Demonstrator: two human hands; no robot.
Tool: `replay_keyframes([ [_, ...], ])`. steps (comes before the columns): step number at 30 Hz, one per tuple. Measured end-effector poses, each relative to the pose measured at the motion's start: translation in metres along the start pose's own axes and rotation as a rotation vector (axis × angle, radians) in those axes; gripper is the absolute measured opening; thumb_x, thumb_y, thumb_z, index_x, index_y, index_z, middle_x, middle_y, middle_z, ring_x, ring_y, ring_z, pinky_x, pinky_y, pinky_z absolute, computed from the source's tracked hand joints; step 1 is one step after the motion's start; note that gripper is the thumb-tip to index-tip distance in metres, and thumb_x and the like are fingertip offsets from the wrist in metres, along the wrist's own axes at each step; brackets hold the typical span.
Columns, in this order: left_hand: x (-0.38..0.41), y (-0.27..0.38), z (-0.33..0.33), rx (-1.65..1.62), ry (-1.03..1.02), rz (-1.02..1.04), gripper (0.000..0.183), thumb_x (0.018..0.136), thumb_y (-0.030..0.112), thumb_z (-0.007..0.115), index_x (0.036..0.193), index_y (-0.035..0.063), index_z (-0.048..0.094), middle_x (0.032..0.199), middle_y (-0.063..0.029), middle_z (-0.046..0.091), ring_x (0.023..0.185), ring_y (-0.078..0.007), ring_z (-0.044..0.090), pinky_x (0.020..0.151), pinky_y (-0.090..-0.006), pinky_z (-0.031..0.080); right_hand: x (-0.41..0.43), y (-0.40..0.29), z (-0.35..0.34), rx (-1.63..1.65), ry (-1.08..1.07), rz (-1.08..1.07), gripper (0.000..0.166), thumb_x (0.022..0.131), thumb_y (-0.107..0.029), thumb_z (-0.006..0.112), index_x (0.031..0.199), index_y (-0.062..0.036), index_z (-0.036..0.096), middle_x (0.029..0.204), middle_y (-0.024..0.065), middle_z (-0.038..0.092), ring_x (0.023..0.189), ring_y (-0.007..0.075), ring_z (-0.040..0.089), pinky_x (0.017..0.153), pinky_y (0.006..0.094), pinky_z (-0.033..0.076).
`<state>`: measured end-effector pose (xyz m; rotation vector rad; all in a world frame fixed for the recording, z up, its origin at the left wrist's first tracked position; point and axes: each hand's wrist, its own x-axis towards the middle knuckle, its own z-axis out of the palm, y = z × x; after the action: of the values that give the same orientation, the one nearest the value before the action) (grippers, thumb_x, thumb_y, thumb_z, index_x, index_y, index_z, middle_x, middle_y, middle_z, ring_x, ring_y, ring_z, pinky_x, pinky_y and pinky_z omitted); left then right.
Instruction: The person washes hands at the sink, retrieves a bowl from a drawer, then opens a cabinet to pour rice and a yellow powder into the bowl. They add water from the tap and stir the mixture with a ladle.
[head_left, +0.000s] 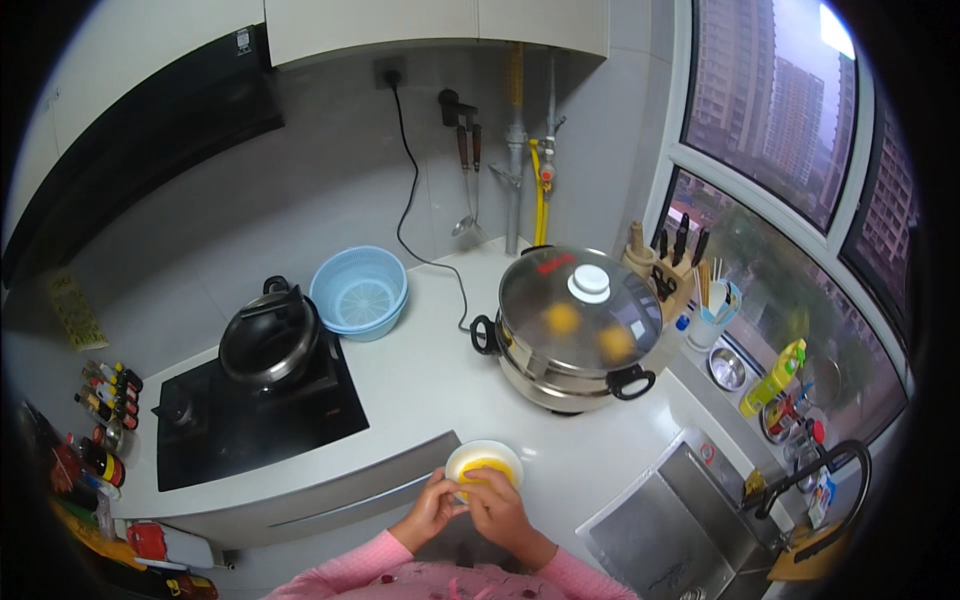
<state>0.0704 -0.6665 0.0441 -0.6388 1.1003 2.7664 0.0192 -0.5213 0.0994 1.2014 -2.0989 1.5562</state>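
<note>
A small white bowl (452, 457) with yellow contents (491, 468) sits at the counter's front edge. My left hand (433, 504) is at the bowl's near left side, with its fingers bent. My right hand (499, 510) reaches over the bowl's near rim, and its fingertips meet those of my left hand. Whether a small item lies between the fingertips cannot be told. Beyond the bowl stands an electric steamer (551, 379) with a fogged glass lid (525, 300). Two round yellow-orange shapes show through the lid.
A lidded pan (270, 345) stands on the black hob (247, 435), beside light blue plastic baskets (364, 296). To the right are a steel sink (660, 525) and a black tap (855, 450). A knife block (675, 277) stands behind the steamer. The steamer's cord (414, 180) runs to the wall.
</note>
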Motion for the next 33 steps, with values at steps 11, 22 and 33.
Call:
replay_keyframes([
  [11, 0.075, 0.134, -0.011, -0.039, 0.021, 0.194, 0.037, 0.085, 0.015, 0.051, 0.12, 0.0141, 0.039, 0.121, -0.0063, 0.05, 0.113, -0.0254, 0.054, 0.093, -0.0566, 0.043, 0.218, 0.051, 0.031, -0.318, 0.059, -0.328, 0.013, 0.079, -0.005, 0.06, 0.09, -0.0093, 0.065, 0.098, 0.0071, 0.063, 0.095, 0.0261, 0.059, 0.097, 0.0382, 0.035],
  [22, 0.166, 0.233, -0.071, -0.057, -0.083, 0.092, 0.043, 0.086, 0.016, 0.051, 0.124, 0.0129, 0.034, 0.134, -0.0108, 0.037, 0.128, -0.0266, 0.037, 0.097, -0.0543, 0.042, 0.552, 0.243, 0.119, -0.201, 0.31, 0.079, 0.04, 0.074, -0.008, 0.068, 0.113, -0.0071, 0.06, 0.13, 0.0182, 0.045, 0.11, 0.0325, 0.052, 0.094, 0.0383, 0.044],
  [33, 0.233, 0.232, -0.156, -0.16, -0.007, 0.024, 0.046, 0.09, 0.02, 0.055, 0.131, 0.0152, 0.037, 0.119, -0.0099, 0.056, 0.106, -0.0266, 0.059, 0.084, -0.043, 0.054, 0.674, 0.329, 0.118, -0.586, 0.318, 0.347, 0.054, 0.075, -0.018, 0.069, 0.127, -0.0121, 0.055, 0.145, 0.0232, 0.028, 0.128, 0.0414, 0.031, 0.106, 0.045, 0.033],
])
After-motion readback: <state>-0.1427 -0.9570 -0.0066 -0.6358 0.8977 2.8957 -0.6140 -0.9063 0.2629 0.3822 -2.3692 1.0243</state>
